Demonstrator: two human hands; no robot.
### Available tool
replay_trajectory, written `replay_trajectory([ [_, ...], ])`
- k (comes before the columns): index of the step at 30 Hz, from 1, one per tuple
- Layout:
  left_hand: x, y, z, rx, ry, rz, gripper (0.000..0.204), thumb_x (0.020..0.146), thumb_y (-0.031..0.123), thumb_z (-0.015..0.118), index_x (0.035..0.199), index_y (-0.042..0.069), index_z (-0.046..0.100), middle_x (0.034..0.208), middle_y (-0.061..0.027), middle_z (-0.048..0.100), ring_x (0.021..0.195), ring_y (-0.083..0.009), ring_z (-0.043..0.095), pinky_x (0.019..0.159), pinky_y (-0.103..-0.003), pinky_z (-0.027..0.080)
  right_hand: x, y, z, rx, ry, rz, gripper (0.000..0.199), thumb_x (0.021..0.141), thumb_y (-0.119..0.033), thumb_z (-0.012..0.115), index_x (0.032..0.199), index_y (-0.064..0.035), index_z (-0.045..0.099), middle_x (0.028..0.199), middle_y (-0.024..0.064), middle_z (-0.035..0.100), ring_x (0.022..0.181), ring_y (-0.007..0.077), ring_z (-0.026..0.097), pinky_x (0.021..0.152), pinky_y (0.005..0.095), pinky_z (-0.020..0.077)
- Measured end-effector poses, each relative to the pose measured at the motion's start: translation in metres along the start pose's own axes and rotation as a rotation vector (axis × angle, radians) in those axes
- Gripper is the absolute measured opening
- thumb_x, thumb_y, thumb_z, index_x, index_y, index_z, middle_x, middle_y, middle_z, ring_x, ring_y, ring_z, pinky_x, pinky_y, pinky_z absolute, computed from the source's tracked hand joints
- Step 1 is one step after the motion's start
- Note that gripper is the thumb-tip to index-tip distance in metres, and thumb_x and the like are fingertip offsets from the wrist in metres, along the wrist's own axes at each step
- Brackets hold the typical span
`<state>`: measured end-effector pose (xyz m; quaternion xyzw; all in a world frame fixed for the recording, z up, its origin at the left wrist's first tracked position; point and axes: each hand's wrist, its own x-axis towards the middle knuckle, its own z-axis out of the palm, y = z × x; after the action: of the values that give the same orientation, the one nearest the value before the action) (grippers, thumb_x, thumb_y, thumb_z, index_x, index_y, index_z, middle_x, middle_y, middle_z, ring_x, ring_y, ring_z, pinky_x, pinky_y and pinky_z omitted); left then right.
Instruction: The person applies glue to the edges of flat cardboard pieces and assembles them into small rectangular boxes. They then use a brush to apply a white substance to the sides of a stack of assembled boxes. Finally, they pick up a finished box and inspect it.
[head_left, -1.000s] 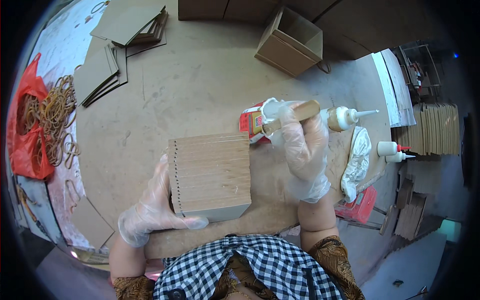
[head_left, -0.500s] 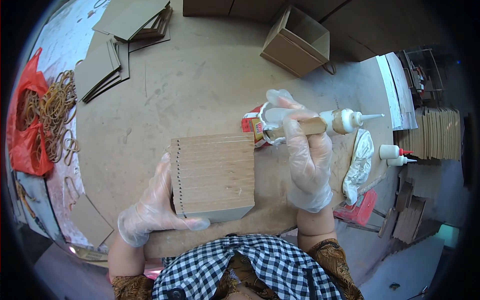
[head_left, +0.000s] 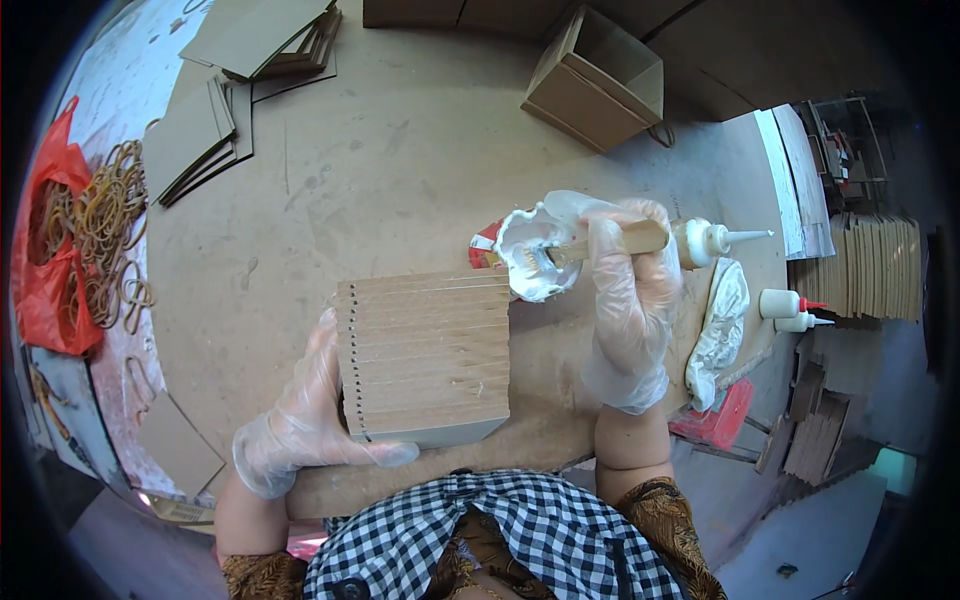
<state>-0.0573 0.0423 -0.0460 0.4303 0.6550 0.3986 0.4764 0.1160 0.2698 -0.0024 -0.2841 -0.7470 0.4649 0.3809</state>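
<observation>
A block of brown boards, stacked with their edges showing as stripes and a row of dark holes down one side, lies before me. My left hand, in a clear glove, braces its left side, with the thumb along the near edge and the other fingers along the side. My gloved right hand is closed around the wide wooden handle of a brush. Its pale bristles dip into a red container whose rim is caked with white glue.
A white glue bottle lies right of the container, beside a crumpled white cloth. At the back stand an open brown box and grey-brown panels. Rubber bands spill from a red bag at left.
My right hand has shifted slightly right, and the brush tip now shows inside the glue container. The container's mouth has tilted more toward me. My left hand stays on the boards.
</observation>
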Motion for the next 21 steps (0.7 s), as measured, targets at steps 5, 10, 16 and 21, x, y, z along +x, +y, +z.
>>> replay_trajectory([
  [5,0.000,0.000,0.001,-0.031,0.003,-0.019,0.120,0.051,0.044,0.093,0.143,-0.003,0.032,0.141,-0.0239,0.036,0.134,-0.0422,0.033,0.112,-0.052,0.027,0.003,-0.004,0.002,-0.278,-0.068,-0.170,0.011,0.091,-0.008,0.068,0.097,0.0000,0.068,0.082,0.0053,0.064,0.070,0.0128,0.062,0.062,0.0260,0.0496],
  [10,0.001,0.003,-0.001,-0.020,-0.007,-0.020,0.120,0.051,0.044,0.093,0.143,-0.003,0.031,0.141,-0.0240,0.036,0.135,-0.0423,0.032,0.112,-0.052,0.027,0.003,-0.005,-0.002,-0.417,-0.096,-0.200,0.015,0.087,-0.010,0.073,0.098,-0.0004,0.071,0.076,0.0053,0.067,0.067,0.0120,0.062,0.058,0.0261,0.0490],
  [16,0.000,-0.006,0.001,0.120,0.068,0.085,0.124,0.042,0.043,0.097,0.140,-0.005,0.038,0.128,-0.0198,0.048,0.124,-0.0341,0.048,0.103,-0.045,0.040,0.001,-0.014,-0.012,-0.144,0.253,-0.077,0.012,0.091,-0.005,0.068,0.098,0.0026,0.071,0.085,0.0055,0.070,0.074,0.0081,0.061,0.064,0.0240,0.0477],
  [21,0.001,-0.003,0.000,0.013,-0.010,0.010,0.123,0.052,0.045,0.093,0.145,-0.003,0.029,0.143,-0.0248,0.033,0.136,-0.0430,0.031,0.113,-0.052,0.028,0.001,-0.017,-0.014,-0.022,0.397,-0.061,0.013,0.094,-0.006,0.063,0.101,0.0034,0.069,0.090,0.0068,0.069,0.077,0.0091,0.061,0.066,0.0227,0.0476],
])
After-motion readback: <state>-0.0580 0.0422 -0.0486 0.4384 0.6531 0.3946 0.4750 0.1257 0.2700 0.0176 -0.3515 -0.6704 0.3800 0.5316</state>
